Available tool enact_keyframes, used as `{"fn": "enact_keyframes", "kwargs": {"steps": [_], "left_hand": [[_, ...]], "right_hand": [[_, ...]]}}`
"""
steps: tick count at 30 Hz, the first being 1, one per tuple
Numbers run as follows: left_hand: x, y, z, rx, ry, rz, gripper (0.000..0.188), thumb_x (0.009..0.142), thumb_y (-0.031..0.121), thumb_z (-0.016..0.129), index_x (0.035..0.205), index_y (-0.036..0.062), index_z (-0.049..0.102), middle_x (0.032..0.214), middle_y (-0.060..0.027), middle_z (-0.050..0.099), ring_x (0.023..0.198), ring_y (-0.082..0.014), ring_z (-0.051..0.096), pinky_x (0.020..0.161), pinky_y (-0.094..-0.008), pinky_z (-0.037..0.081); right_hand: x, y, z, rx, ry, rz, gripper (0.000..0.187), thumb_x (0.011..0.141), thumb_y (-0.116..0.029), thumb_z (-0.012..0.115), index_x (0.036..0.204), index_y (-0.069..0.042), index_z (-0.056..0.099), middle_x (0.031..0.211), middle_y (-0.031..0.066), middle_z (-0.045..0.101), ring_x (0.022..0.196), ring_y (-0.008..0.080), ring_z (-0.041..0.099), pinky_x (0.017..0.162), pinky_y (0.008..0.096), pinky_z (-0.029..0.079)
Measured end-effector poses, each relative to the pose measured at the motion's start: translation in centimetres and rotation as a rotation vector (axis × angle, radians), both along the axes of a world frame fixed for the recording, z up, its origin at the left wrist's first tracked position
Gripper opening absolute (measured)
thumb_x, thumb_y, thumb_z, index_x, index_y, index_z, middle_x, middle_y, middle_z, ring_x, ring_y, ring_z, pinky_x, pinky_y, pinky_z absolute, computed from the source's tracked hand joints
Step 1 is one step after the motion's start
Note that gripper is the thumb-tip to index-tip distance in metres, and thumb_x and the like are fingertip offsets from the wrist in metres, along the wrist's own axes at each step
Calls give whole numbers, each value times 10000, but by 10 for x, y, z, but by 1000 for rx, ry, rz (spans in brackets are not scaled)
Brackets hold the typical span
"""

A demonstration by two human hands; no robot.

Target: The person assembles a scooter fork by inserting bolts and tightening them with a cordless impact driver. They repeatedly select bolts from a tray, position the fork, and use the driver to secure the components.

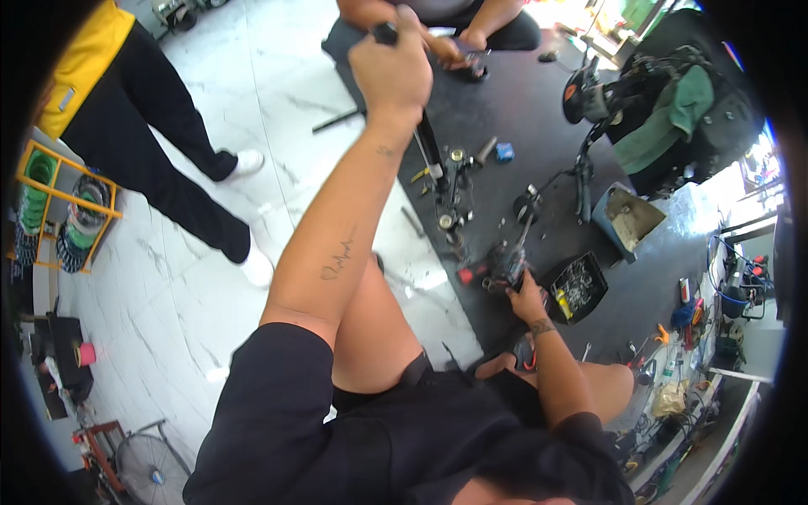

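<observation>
Black bar (430, 143) sits in the L hand (396, 76). That hand is up high, reaching past the L edge of the dark mat (522, 93), w/ its fingers curled tight in a fist round the bar. A bit of bar pokes out past the fist. The rest slants down to the metal part (453, 187), and its low end looks to meet it; can't tell if they're joined.

The metal part lies on the mat, close to the L edge, abt halfway along. Its long side runs roughly the same way as that edge, from the far end to the near end. It's b/w the two hands: past the L hand, down and a bit to the R; from the R hand (528, 301), up and to the L.

R hand is by the near end of the mat, fingers wrapped round the grip of a drill (507, 265). The drill is much nearer the part's near end than the fist is. Its thin nose points to the far end, leaning R, so it isn't aimed at the part.

Just R of that hand, a black box (578, 286) has lots of small metal bits. A blue block (504, 151) lies R of the part's far end. Other person's hands (446, 52) are at the far edge.
</observation>
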State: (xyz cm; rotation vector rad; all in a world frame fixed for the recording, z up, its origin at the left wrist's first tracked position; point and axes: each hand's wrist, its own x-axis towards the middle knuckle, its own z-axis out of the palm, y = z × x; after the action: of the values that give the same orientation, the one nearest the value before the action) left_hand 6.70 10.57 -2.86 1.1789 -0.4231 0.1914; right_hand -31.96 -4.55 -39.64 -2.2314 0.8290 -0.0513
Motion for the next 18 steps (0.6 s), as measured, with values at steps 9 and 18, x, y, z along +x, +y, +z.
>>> {"fn": "enact_keyframes", "kwargs": {"steps": [9,18], "left_hand": [[-54,-80,86,118,-55,-725,445,946,356,762,689,17,632,594,10,559,467,-77,476,451,-263,352],[-45,-94,36,230,-29,-953,300,943,259,744,767,38,642,599,-12,515,454,-91,439,459,-272,378]], "right_hand": [[-8,-30,-40,-146,294,-404,454,863,-238,750,1246,-24,632,1287,240,578,1210,444,583,1017,502,505],[50,-67,141,25,-373,-247,375,923,-298,736,1110,27,722,997,209,760,964,327,750,869,401,575]]}}
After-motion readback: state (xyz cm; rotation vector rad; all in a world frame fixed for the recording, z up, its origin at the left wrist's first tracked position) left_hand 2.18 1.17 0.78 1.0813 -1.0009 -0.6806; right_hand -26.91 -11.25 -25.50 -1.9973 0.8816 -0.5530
